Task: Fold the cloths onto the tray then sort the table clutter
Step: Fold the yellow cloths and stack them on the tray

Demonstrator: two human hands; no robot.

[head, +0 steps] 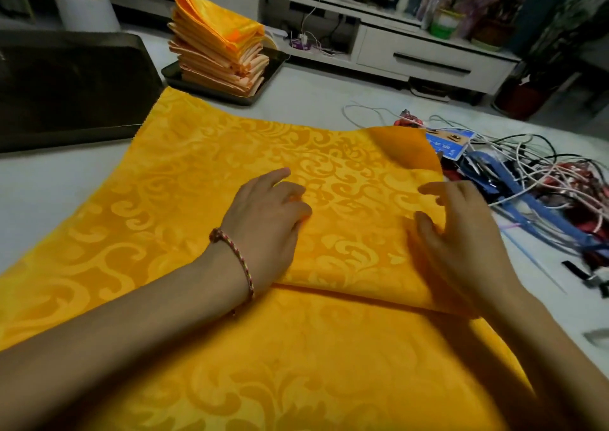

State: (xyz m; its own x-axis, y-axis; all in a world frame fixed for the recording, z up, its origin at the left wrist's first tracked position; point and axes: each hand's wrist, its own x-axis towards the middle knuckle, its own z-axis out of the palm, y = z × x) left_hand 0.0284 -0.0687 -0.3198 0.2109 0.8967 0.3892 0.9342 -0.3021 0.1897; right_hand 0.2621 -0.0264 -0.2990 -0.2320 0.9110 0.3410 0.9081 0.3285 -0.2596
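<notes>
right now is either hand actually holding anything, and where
The right hand seems to pinch the yellow cloth at its folded layer's right edge; the left hand only presses on top.

Bare table [313, 100] lies open between the spread cloth [197, 183] and the stacked tray [172, 76], but tangled cables [527, 170] crowd the right side.

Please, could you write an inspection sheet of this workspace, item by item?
Surface: pale table, mostly under the cloth.
Job's things: yellow cloth spread out, its right part folded over; folded stack on a dark tray at the back.
Clutter: blue card and straps at right.
Hands: left hand rests on the fold; right hand at its right edge, grip unclear.
Cables: white and dark cables tangled at right.
Surroundings: white cabinet and pot behind.
</notes>
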